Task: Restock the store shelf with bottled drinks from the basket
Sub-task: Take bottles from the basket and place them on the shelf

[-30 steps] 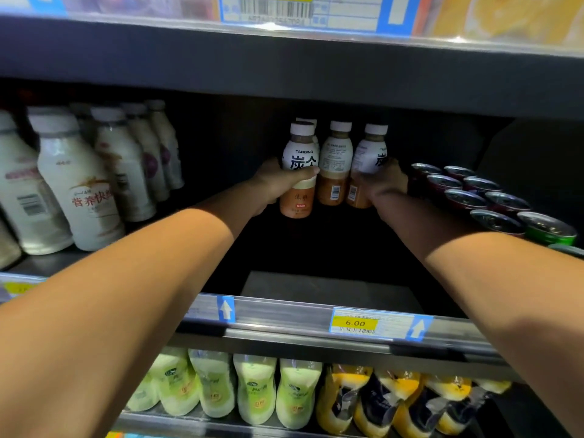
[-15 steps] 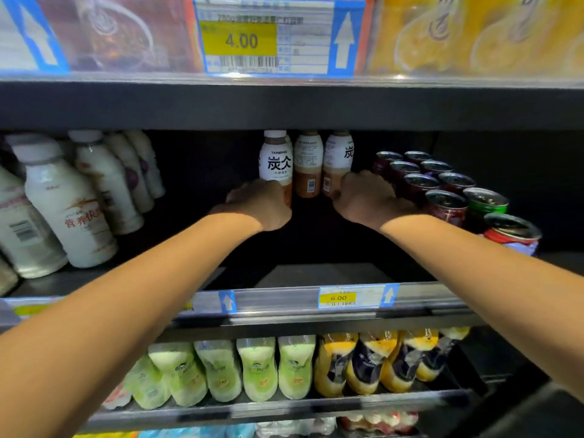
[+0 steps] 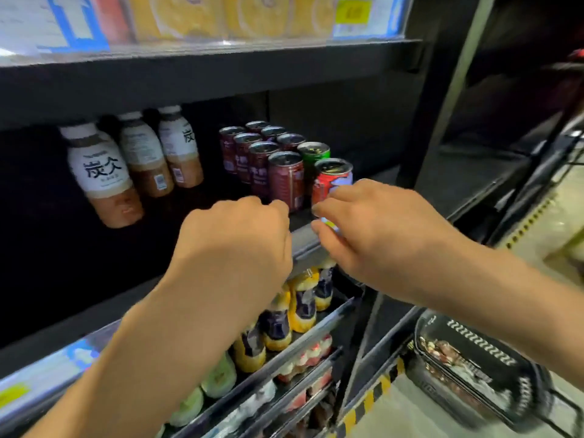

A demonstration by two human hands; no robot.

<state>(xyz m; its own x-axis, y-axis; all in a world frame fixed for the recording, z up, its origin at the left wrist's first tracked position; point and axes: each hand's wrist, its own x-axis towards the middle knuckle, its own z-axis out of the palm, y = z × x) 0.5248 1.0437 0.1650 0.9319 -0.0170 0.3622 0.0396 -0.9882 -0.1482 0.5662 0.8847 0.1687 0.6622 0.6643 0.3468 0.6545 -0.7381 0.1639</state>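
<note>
Head view: my left grip clenched, nothing seen in it; my right grip curled by the red can, cannot tell if grasping. Three bottles stand upper left on shelf; basket lower right.

A shop, seen at a drinks rack: cans stand in tight rows on a dark shelf. Just left of the cans stand three matching bottles. Above the cans, the next shelf's edge carries a clear strip with a yellow price tag. Below the cans, lower shelves hold rows of yellow bottles. Down to the right of the cans, a black basket sits on the floor
</note>
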